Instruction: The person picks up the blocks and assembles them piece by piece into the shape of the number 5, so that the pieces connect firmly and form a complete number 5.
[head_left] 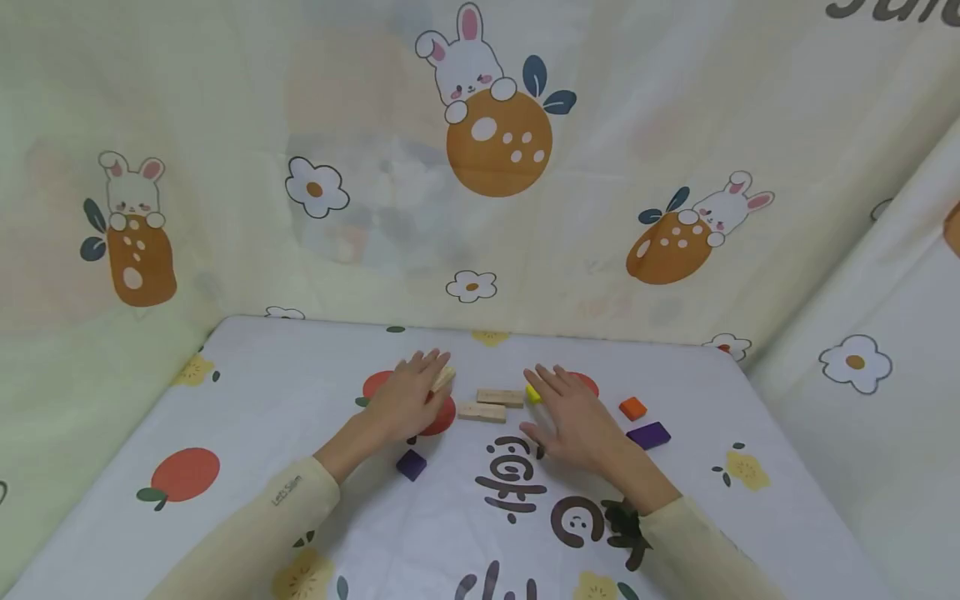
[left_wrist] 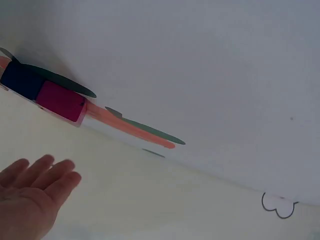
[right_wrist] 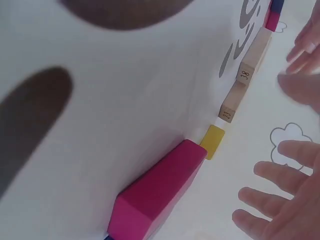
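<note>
Both hands are held over a row of small wooden blocks. My left hand [head_left: 405,398], fingers straight, is above a pale block [head_left: 444,379], with a dark purple block [head_left: 411,465] nearer me. The left wrist view has my left hand [left_wrist: 31,197] empty, near a magenta block [left_wrist: 61,101] beside a dark blue block [left_wrist: 22,81]. My right hand [head_left: 576,421], fingers spread, partly covers a yellow block [head_left: 533,393]. In the right wrist view, my right hand [right_wrist: 287,192] holds nothing. A magenta block [right_wrist: 160,190] lies near the yellow one [right_wrist: 214,141].
Two plain wooden blocks [head_left: 482,412] lie between the hands, printed with numbers on their ends. To the right are an orange block [head_left: 633,408] and a purple block [head_left: 649,435]. A printed white cloth [head_left: 315,517] covers the table; a patterned curtain [head_left: 375,258] hangs behind.
</note>
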